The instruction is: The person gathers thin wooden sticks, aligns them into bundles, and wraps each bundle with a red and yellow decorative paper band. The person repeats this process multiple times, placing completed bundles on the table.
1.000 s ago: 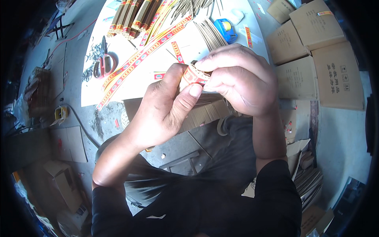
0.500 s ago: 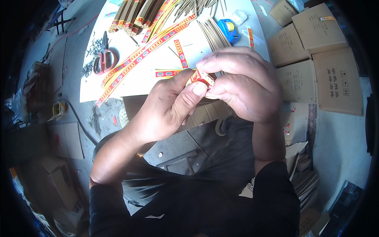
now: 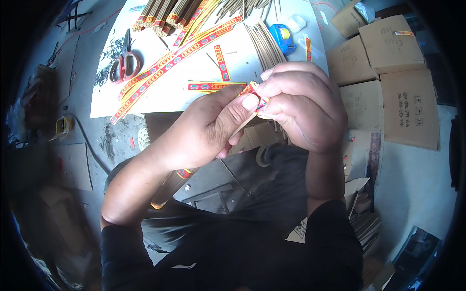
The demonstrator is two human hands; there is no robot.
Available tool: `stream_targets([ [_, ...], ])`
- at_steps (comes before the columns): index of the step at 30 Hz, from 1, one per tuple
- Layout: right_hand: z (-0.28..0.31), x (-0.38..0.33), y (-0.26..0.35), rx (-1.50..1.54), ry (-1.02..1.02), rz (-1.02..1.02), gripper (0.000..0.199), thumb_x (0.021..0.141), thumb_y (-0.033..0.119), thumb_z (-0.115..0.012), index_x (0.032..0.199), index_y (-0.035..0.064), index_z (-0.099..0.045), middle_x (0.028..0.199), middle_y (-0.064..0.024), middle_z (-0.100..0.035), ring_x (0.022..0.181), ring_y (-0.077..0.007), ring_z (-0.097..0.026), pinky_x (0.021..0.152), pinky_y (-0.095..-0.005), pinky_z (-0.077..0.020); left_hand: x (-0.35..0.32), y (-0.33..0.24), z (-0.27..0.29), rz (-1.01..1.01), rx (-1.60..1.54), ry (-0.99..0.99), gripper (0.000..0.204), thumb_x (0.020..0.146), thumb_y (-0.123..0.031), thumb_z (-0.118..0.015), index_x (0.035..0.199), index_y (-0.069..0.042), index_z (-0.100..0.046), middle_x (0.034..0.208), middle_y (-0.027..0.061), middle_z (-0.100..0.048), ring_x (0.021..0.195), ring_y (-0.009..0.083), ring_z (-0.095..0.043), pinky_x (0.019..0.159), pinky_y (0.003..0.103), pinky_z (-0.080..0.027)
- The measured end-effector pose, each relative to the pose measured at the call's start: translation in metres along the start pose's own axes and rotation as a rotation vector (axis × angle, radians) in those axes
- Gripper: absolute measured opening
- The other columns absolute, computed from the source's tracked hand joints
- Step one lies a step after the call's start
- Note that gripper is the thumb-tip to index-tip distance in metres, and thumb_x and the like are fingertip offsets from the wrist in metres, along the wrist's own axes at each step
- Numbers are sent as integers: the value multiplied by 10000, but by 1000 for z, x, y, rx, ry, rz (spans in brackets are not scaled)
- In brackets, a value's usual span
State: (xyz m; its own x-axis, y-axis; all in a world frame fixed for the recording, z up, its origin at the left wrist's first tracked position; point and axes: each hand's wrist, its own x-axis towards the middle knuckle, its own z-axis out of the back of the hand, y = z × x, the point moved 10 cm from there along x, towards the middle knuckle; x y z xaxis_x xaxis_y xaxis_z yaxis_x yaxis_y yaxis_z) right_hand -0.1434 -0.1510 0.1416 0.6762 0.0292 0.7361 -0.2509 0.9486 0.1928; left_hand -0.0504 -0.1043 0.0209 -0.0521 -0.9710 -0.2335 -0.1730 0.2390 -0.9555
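Note:
My left hand (image 3: 208, 121) is wrapped round a bundle of incense sticks (image 3: 171, 189). The bundle slants from my lap up through the palm, a red and yellow band near its lower end. At its upper end another red and yellow paper strip (image 3: 250, 89) lies under my left thumb. My right hand (image 3: 306, 104) is closed in a pinch on this strip at the bundle's edge; the fingertips partly hide it. Beyond my hands, loose incense sticks (image 3: 264, 46) and a short paper label (image 3: 221, 63) lie on the white table (image 3: 165, 58).
Scissors (image 3: 125, 63) with red handles lie at the table's left, beside long printed strips (image 3: 170, 63). Finished bundles (image 3: 162, 17) are stacked at the far edge. A blue tape dispenser (image 3: 282, 39) stands far right. Cardboard boxes (image 3: 410, 106) are piled to the right.
The bundle has tilted, so its banded lower end now shows below my left wrist. Both hands stay together at its upper end, with the right fingers shifted slightly along the paper strip.

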Motion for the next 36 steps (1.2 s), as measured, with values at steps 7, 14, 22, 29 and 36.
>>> stream_targets([
  [7,-8,0,-10,2,111,-60,220,782,104,-836,821,25,-634,1014,-152,-761,969,-342,-739,835,-415,-614,-1,2,-1,29,-210,88,404,1136,-390,-465,1180,-10,-594,780,14,-540,598,81,-522,551,238,-427],
  [14,-2,-4,-12,35,53,-49,222,825,135,-820,826,18,-632,998,-147,-743,955,-346,-727,838,-427,-612,-1,-2,-2,-62,-45,65,408,1137,-398,-468,1130,-5,-578,763,25,-546,593,102,-535,563,270,-452],
  [22,-3,-5,-11,48,50,-27,220,842,132,-817,833,10,-634,1010,-148,-732,952,-344,-724,841,-438,-614,-3,-8,-1,-61,5,44,418,1138,-400,-464,1109,2,-577,719,30,-543,575,116,-551,560,285,-462],
  [29,-5,-7,-13,121,33,-76,170,829,62,-796,858,-12,-646,1020,-164,-732,931,-329,-745,808,-419,-622,-4,-10,0,-33,48,36,416,1136,-408,-469,1038,-14,-563,720,29,-549,563,117,-544,557,289,-462],
  [36,-6,-9,-14,143,53,-135,154,848,25,-783,869,-23,-638,1027,-180,-731,940,-322,-758,826,-420,-636,-4,-7,0,-15,46,47,425,1139,-408,-463,974,-26,-550,705,25,-548,563,114,-546,563,292,-465],
])
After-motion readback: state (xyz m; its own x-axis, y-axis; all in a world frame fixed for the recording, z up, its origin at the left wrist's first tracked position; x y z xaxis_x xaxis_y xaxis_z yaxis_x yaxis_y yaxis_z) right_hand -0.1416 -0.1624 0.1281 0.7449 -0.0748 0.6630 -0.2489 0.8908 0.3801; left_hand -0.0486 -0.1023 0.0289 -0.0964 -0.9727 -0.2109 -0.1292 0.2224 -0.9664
